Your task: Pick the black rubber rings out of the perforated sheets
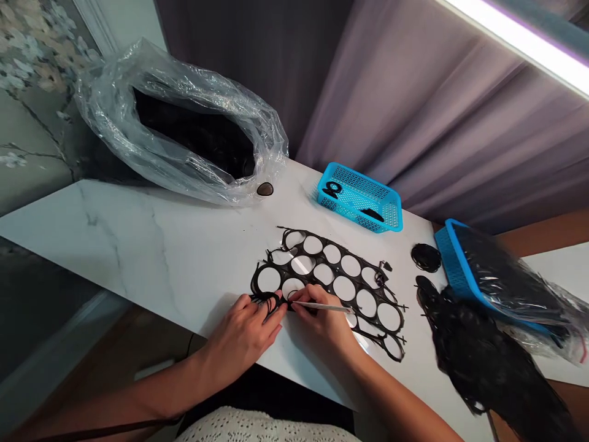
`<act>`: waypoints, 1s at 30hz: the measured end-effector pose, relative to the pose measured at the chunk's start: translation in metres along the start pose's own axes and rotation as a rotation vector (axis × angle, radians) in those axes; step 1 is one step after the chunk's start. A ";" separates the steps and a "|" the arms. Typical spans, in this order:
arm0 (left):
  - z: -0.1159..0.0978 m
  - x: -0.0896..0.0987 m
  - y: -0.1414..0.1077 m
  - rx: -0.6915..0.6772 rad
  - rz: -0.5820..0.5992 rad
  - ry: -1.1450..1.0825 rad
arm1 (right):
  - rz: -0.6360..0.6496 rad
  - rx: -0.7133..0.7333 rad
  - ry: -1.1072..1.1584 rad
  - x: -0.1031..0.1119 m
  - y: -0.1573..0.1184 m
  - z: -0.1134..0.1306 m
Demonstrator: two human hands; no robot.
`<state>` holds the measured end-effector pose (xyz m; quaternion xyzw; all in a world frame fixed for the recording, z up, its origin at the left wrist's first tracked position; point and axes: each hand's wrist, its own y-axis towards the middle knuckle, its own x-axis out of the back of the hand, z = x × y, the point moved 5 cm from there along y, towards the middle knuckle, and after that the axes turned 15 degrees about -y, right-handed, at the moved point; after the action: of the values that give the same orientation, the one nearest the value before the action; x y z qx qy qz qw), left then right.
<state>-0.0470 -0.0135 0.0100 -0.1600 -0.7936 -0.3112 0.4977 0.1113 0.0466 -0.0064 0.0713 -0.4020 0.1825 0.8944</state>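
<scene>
A black sheet [329,273] with rows of large round holes lies flat on the white marbled table. My left hand [248,331] is at its near left corner, with the fingers closed on several thin black rings [267,301]. Between the fingers of my right hand [324,316] is a slim, pale pen-like tool [326,306]; whether it is a craft knife or tweezers I cannot tell. Its tip meets the sheet's near edge, close to the left fingertips. The right hand covers part of the sheet's near edge.
A large clear plastic bag [184,166] with dark contents stands at the back left, near a small brown oval piece [265,189]. Behind the sheet is a blue basket [391,222] holding black pieces. To the right are a black coil [426,257], a black heap [483,356] and another blue basket [444,252].
</scene>
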 end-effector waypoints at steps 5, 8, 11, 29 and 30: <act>0.001 0.000 0.000 0.010 -0.003 -0.063 | -0.027 0.160 -0.194 -0.008 -0.013 0.014; 0.003 0.000 0.000 0.020 -0.001 -0.104 | -0.021 0.297 -0.355 -0.006 -0.011 0.018; 0.004 0.000 0.000 0.011 -0.011 -0.106 | -0.128 0.253 -0.476 0.029 0.020 0.000; 0.013 0.019 -0.024 0.147 -0.060 0.041 | 0.192 0.035 0.207 -0.007 0.042 0.032; 0.012 0.018 -0.024 0.144 -0.053 0.051 | 0.201 0.028 0.210 -0.010 0.040 0.031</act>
<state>-0.0769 -0.0250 0.0140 -0.0945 -0.8050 -0.2702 0.5196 0.0682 0.0718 0.0058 0.0238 -0.3087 0.2833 0.9077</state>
